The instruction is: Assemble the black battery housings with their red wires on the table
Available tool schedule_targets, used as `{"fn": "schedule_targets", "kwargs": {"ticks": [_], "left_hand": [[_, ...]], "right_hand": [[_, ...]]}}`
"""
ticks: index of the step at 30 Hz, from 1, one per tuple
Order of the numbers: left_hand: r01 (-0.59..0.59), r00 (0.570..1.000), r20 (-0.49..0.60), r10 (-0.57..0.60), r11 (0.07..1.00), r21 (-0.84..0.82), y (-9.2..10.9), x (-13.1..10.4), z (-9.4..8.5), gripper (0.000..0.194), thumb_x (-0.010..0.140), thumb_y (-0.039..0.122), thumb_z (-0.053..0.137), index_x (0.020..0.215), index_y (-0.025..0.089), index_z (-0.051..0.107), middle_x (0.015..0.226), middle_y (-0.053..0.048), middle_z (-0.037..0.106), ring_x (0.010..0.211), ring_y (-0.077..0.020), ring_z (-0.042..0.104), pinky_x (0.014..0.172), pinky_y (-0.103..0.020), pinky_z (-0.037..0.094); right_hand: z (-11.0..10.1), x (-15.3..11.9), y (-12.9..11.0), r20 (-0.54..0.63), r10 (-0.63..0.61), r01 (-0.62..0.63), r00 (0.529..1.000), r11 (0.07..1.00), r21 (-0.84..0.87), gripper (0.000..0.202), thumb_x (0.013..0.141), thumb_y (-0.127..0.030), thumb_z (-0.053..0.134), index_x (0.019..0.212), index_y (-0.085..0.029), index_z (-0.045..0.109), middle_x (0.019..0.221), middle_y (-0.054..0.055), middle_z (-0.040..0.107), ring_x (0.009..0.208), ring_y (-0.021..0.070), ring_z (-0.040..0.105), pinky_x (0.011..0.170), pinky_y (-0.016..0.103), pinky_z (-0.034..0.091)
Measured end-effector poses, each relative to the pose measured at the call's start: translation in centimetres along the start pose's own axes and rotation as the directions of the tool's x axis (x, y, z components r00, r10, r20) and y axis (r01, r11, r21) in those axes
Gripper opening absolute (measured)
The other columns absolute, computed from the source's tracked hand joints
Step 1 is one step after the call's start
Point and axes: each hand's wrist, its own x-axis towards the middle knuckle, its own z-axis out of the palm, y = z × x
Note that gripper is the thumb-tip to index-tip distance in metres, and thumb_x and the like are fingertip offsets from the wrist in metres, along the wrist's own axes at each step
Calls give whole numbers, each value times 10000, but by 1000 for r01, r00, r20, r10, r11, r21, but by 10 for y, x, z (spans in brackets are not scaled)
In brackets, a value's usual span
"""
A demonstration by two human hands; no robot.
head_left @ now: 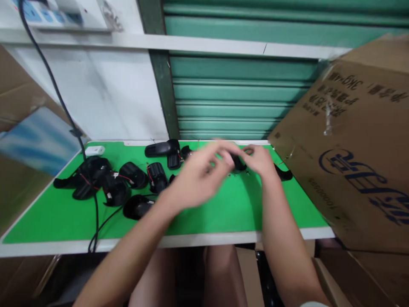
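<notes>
My left hand is above the middle of the green work surface, blurred by motion, its fingers curled towards the right. Close beside it, my right hand is at a black plastic part near the back of the surface. Its thumb and index finger are bent against the part's right side. The left fingertips overlap the part's left side in view, and whether they touch it cannot be made out. Another black piece lies right of my right wrist.
Several black housings with red wires lie on the left half. A black cable hangs over the front edge. A large cardboard box leans at right. A white device sits at back left; a green shutter stands behind.
</notes>
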Motion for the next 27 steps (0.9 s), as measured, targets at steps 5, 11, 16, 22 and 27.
{"fn": "schedule_targets", "kwargs": {"ticks": [5,11,16,22,27], "left_hand": [[-186,927,374,2,870,456,-26,-6,65,246,984,289,484,986,186,707,930,-44,713,848,-210,690,736,-334,552],[-166,938,340,-66,776,609,-52,-18,88,265,1009,307,441,1033,190,677,1029,-69,692,1012,-253,660,844,-385,551],[-127,948,296,-113,721,682,-58,-24,90,256,992,289,461,1091,178,669,1101,-99,668,1043,-277,630,869,-425,545],[-39,954,238,-181,714,699,-59,-24,91,305,986,282,459,1203,176,646,1171,-106,665,1086,-290,619,907,-451,540],[6,955,206,-215,705,709,-60,-22,88,325,990,290,446,1220,174,646,1190,-113,668,1091,-300,617,907,-459,540]], "right_hand": [[3,-1,2,135,73,-64,988,996,-69,474,812,-604,664,1038,-205,787,952,106,792,906,283,734,715,310,473],[16,6,4,152,69,-79,986,995,63,408,738,-539,763,940,-186,800,910,94,791,885,270,740,709,289,474],[21,8,6,146,76,-98,986,984,151,379,730,-479,783,907,-143,789,879,81,785,834,243,728,687,272,466],[24,9,7,157,67,-105,985,963,249,269,753,-377,750,893,-151,784,795,53,774,756,199,700,651,251,459],[30,15,12,201,82,-147,976,929,338,261,722,-278,754,928,-122,792,759,54,778,705,185,703,632,237,489]]}}
